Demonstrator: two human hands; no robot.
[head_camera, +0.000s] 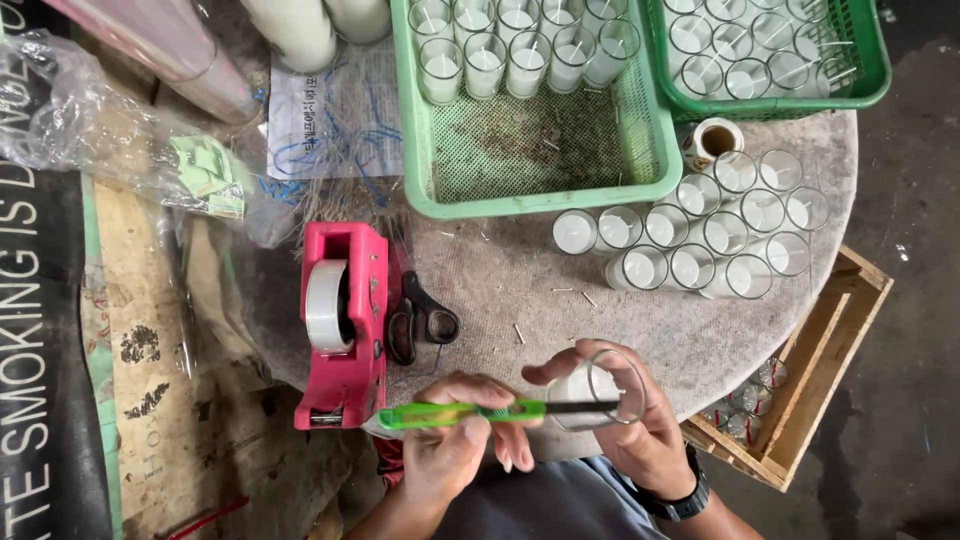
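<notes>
My right hand, with a black watch on the wrist, holds a clear glass candle cup tilted on its side, white wax inside. My left hand grips a long tool with a green handle. Its dark tip reaches into the mouth of the cup. Both hands are at the near edge of a round grey-topped table.
A red tape dispenser and black scissors lie to the left. Several filled glass candle cups stand in a cluster at the right, more in two green baskets behind. A wooden crate sits low at the right.
</notes>
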